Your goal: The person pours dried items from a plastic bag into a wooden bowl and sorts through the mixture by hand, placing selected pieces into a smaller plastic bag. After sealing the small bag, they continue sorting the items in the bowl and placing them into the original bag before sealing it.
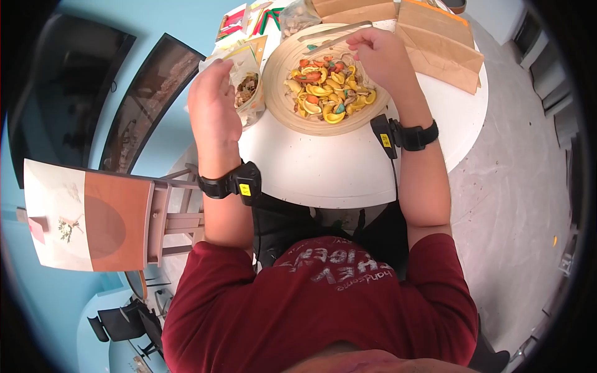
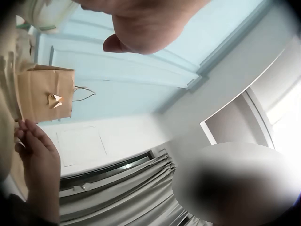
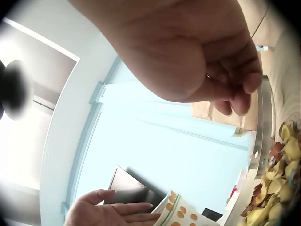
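Note:
A round pale wooden plate holds a heap of yellow, orange and teal shell-shaped pieces that look like pasta. Metal tongs lie across its far rim. My right hand is over the plate's far right side, fingers curled, fingertips pinching near one end of the tongs. To the left of the plate stands an opened clear bag with brown bits in it. My left hand is beside this bag. In the right wrist view its fingers are straight, tips overlapping an orange-dotted wrapper.
Brown paper bags stand at the back right of the white round table. Behind the plate are another clear bag and red and green strips. A chair is at the left.

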The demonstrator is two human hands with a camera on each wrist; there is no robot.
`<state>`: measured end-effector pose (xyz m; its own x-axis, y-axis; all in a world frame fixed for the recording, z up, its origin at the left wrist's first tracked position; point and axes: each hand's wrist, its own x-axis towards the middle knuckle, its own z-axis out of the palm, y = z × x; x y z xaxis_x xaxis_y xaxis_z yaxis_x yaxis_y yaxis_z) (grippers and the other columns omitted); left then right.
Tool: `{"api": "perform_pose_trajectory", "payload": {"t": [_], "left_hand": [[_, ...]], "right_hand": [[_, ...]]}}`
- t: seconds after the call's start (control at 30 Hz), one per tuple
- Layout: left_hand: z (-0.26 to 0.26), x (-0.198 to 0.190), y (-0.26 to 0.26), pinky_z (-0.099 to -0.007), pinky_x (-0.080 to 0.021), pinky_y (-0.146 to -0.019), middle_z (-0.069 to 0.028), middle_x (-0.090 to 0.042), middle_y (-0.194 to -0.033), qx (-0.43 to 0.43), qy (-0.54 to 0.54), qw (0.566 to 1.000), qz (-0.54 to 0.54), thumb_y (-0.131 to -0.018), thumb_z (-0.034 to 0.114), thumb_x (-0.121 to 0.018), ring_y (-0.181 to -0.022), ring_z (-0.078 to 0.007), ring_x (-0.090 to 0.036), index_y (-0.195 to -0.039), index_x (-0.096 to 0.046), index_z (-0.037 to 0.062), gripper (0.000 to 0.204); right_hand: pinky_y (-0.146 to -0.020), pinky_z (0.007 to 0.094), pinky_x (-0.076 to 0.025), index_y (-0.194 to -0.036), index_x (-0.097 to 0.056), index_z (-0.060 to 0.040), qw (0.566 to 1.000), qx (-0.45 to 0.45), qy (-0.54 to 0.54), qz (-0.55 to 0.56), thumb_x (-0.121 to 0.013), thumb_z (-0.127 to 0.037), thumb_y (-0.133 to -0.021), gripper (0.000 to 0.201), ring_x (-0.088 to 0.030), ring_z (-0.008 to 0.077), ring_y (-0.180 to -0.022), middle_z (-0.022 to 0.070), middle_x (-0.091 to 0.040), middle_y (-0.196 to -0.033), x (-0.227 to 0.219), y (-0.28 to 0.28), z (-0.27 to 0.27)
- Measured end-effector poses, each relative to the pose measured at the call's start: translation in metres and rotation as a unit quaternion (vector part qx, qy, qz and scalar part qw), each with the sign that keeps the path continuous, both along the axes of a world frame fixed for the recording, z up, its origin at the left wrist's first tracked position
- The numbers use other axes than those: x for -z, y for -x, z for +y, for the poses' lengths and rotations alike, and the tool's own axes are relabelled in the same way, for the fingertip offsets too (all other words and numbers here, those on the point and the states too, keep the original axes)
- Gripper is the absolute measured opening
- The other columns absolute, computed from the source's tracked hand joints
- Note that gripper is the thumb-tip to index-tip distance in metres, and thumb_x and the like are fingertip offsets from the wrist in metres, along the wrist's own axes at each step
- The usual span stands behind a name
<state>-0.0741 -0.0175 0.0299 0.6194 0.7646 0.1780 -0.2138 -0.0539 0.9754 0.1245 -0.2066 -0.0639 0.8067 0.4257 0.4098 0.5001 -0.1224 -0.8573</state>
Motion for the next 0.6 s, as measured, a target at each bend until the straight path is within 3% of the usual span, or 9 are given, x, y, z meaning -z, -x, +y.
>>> {"api": "perform_pose_trajectory", "payload": {"t": [0.03,0.13,0.17,0.27,0.37,0.47,0.6], "left_hand": [[-0.004,0.002,-0.003,-0.0442,-0.037,-0.116,-0.0229,-0.060,-0.136,-0.013,-0.040,0.999,0.010,-0.097,0.021,-0.066,-0.129,-0.0319,-0.056,-0.132,-0.060,-0.0101,0.048],[-0.023,0.006,-0.011,-0.0374,-0.044,-0.110,-0.0250,-0.062,-0.138,0.000,-0.177,0.983,0.038,-0.093,0.020,-0.071,-0.131,-0.0284,-0.057,-0.130,-0.059,-0.0157,0.053],[-0.024,0.015,-0.016,-0.0381,-0.053,-0.097,-0.0212,-0.070,-0.125,-0.017,-0.293,0.955,0.038,-0.093,0.014,-0.069,-0.114,-0.0296,-0.069,-0.129,-0.063,-0.0110,0.044],[-0.036,0.024,-0.023,-0.0411,-0.055,-0.091,-0.0208,-0.075,-0.109,0.017,-0.537,0.842,0.055,-0.090,0.011,-0.068,-0.099,-0.0338,-0.072,-0.123,-0.070,-0.0041,0.036],[-0.051,0.031,-0.038,-0.0366,-0.057,-0.085,-0.0174,-0.076,-0.105,0.154,-0.528,0.822,0.151,-0.094,0.010,-0.066,-0.095,-0.0311,-0.073,-0.115,-0.074,0.0017,0.024],[-0.045,0.055,-0.062,-0.0399,-0.057,-0.082,-0.0205,-0.074,-0.106,0.217,-0.540,0.791,0.186,-0.094,0.010,-0.064,-0.093,-0.0386,-0.071,-0.113,-0.075,0.0021,0.024],[-0.033,0.074,-0.084,-0.0433,-0.056,-0.082,-0.0206,-0.073,-0.104,0.238,-0.570,0.767,0.177,-0.094,0.010,-0.061,-0.092,-0.0405,-0.069,-0.118,-0.072,0.0021,0.027]], "right_hand": [[-0.078,0.0343,-0.057,-0.112,-0.073,0.0010,0.999,0.011,0.047,-0.025,-0.055,-0.001,-0.094,0.025,-0.072,0.0237,-0.088,0.0143,-0.076,-0.100,0.004,-0.002,-0.001],[-0.086,0.0399,-0.056,-0.111,-0.074,-0.0017,0.983,0.016,0.166,-0.081,-0.057,0.001,-0.091,0.027,-0.071,0.0331,-0.096,0.0186,-0.074,-0.105,0.008,-0.001,-0.005],[-0.088,0.0410,-0.055,-0.111,-0.074,-0.0029,0.978,0.000,0.190,-0.087,-0.058,0.002,-0.089,0.027,-0.070,0.0353,-0.099,0.0192,-0.074,-0.107,0.006,0.004,-0.007],[-0.090,0.0427,-0.055,-0.109,-0.075,-0.0043,0.953,-0.051,0.262,-0.145,-0.059,0.004,-0.085,0.030,-0.068,0.0377,-0.103,0.0191,-0.073,-0.109,0.012,0.005,-0.006],[-0.091,0.0436,-0.054,-0.108,-0.076,-0.0041,0.934,-0.066,0.311,-0.162,-0.060,0.006,-0.083,0.031,-0.067,0.0379,-0.105,0.0185,-0.073,-0.108,0.023,0.004,-0.001],[-0.091,0.0436,-0.054,-0.107,-0.075,-0.0036,0.930,-0.058,0.331,-0.146,-0.061,0.006,-0.082,0.030,-0.067,0.0377,-0.105,0.0183,-0.073,-0.108,0.017,0.007,-0.002],[-0.091,0.0428,-0.055,-0.105,-0.075,-0.0026,0.933,-0.056,0.333,-0.125,-0.061,0.004,-0.083,0.027,-0.068,0.0372,-0.105,0.0183,-0.073,-0.107,0.003,0.011,-0.007]]}}
